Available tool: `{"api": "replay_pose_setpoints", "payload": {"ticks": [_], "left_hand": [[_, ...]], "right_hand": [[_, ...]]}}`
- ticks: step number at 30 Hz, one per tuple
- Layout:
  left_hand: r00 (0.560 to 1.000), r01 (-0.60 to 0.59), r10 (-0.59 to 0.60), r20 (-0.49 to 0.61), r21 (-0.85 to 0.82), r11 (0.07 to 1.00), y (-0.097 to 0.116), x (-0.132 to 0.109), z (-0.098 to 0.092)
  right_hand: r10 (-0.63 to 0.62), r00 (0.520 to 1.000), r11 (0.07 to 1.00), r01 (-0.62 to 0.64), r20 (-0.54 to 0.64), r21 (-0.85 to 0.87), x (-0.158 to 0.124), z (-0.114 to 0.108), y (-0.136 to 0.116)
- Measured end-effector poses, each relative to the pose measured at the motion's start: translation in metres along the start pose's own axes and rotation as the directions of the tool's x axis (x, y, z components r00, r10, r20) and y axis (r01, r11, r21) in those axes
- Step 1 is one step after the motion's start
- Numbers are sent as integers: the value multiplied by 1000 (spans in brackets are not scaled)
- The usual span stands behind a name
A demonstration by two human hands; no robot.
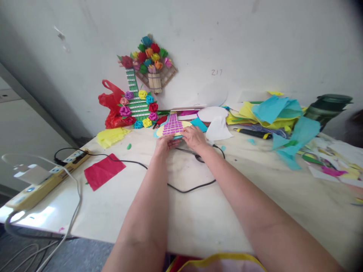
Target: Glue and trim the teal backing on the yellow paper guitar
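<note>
A flat guitar-shaped paper craft (172, 125) is held tilted up near the back of the table. Purple strips cross its neck and middle, its body is pale yellow, and light blue paper shows behind the edge. My left hand (166, 143) grips its lower edge, fingers partly underneath. At the lower right edge, the bent fingers of my right hand (195, 139) press together on it; the fingertips are small and partly hidden. Below my hands lies a black-handled tool with a black cord (195, 189). A blue paper piece (199, 124) sits just beyond my right hand.
Against the wall stand a green guitar craft with paper flowers (138, 107) and a flower-basket hanging (155, 83). On the left are a red paper sheet (104, 171) and a power strip (47, 185). A yellow-black cutter (252, 133), crepe paper (276, 109) and a dark green bottle (326, 109) lie right.
</note>
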State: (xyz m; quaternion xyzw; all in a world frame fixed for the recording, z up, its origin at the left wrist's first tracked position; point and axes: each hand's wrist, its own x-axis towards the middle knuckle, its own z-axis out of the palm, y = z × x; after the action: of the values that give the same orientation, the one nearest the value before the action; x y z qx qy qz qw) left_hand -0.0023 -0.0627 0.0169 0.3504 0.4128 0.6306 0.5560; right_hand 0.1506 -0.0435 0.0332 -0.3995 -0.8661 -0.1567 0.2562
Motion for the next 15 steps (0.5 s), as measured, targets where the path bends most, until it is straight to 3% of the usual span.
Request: {"api": "replay_pose_setpoints", "payload": {"ticks": [10,15], "left_hand": [[998,64,-64,-6,-32,997,7,-1,1],[1000,-12,13,-10,37,999,2,-1,1]], "right_hand": [[-13,1000,1000,13,-3,-27,-2,-4,0],[-35,999,999,35,9,-21,-3,-7,-2]]}}
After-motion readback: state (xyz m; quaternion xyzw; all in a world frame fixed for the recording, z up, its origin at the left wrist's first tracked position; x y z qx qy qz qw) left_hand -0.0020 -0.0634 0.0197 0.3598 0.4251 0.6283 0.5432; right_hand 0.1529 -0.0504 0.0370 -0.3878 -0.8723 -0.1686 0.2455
